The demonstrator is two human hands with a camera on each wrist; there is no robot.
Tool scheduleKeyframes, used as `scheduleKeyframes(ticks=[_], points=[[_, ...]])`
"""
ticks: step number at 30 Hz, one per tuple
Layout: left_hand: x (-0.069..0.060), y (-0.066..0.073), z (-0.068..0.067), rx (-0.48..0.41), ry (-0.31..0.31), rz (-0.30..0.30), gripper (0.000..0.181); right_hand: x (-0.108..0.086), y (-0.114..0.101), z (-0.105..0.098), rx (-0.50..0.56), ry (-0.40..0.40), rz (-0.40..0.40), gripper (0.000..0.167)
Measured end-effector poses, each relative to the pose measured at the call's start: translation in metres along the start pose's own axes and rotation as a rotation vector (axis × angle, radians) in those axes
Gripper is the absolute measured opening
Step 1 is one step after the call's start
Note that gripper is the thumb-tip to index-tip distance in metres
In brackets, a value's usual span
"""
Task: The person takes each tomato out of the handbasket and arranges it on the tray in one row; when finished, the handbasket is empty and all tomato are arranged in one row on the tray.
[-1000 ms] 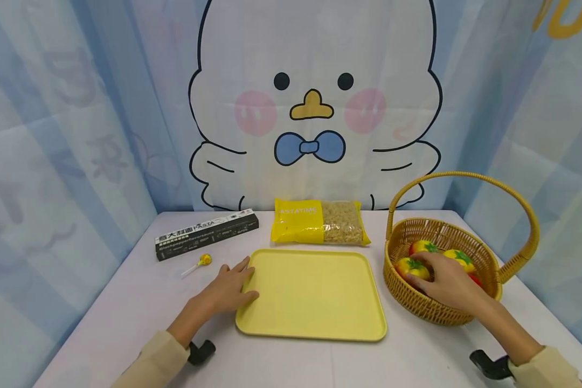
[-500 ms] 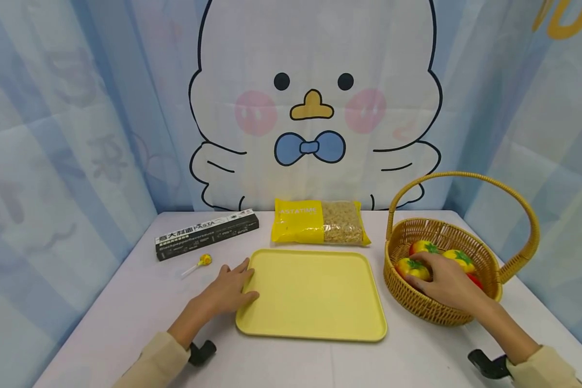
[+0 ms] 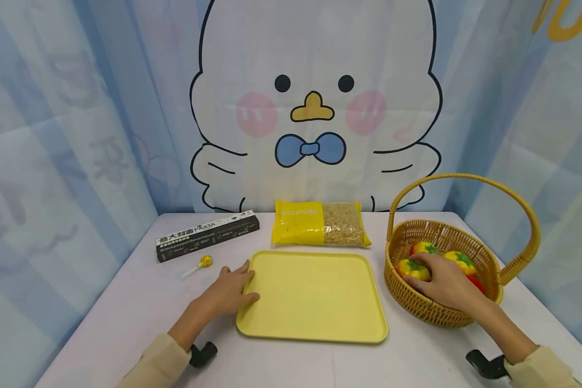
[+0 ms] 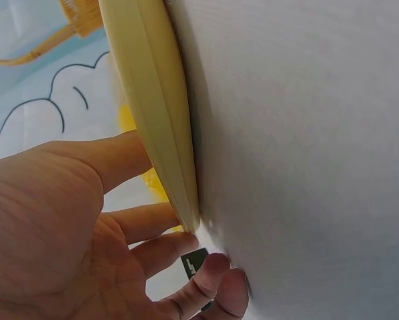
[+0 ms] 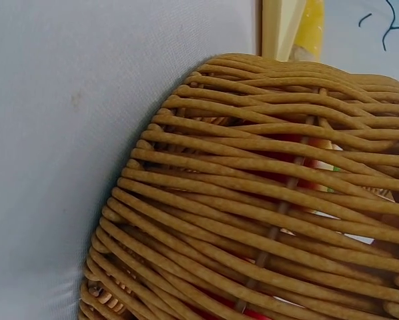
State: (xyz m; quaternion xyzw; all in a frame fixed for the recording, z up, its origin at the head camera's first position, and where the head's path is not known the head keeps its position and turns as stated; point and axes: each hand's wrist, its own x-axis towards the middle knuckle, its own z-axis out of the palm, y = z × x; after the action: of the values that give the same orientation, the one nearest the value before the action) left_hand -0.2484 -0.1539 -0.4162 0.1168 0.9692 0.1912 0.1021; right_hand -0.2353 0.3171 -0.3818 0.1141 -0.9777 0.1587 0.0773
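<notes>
In the head view my left hand [image 3: 229, 291] rests on the left rim of a pale yellow tray [image 3: 315, 296]. Its thumb and some fingertips lie over the tray's edge in the left wrist view, while other fingertips are by the white tabletop. My right hand [image 3: 448, 283] reaches into a wicker basket [image 3: 417, 308] with a tall handle. Thumb and fingers are around a yellow-and-red, tomato-like fruit [image 3: 411, 269] with a green leafy top. More such fruits [image 3: 459, 261] lie beside it, partly covered by the hand. In the right wrist view the basket's weave [image 5: 253, 193] hides the fingers.
Behind the tray lies a yellow pasta bag [image 3: 320, 223] with a transparent half. A black-and-white pasta box [image 3: 207, 235] lies at the back left, with a yellow lollipop [image 3: 205, 261] in front of it. A printed curtain [image 3: 310, 188] surrounds the white table.
The hands, tray and basket stay nearly in place. The right wrist shifts very slightly left, and the whole head view sits a few pixels lower.
</notes>
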Motion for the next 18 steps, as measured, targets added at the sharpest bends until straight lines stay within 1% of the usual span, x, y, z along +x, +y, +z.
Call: scheduleKeyframes(ticks=[10,18], points=[[0.0003,0.0006,0.0001,0.004,0.001,-0.001,0.068,-0.0028,-0.0038,-0.0051,0.034,0.022,-0.003,0.057],[0.0006,-0.0015,0.0009,0.008,0.005,0.015,0.067,-0.0005,-0.0036,-0.0097,0.057,0.037,0.007,0.057]])
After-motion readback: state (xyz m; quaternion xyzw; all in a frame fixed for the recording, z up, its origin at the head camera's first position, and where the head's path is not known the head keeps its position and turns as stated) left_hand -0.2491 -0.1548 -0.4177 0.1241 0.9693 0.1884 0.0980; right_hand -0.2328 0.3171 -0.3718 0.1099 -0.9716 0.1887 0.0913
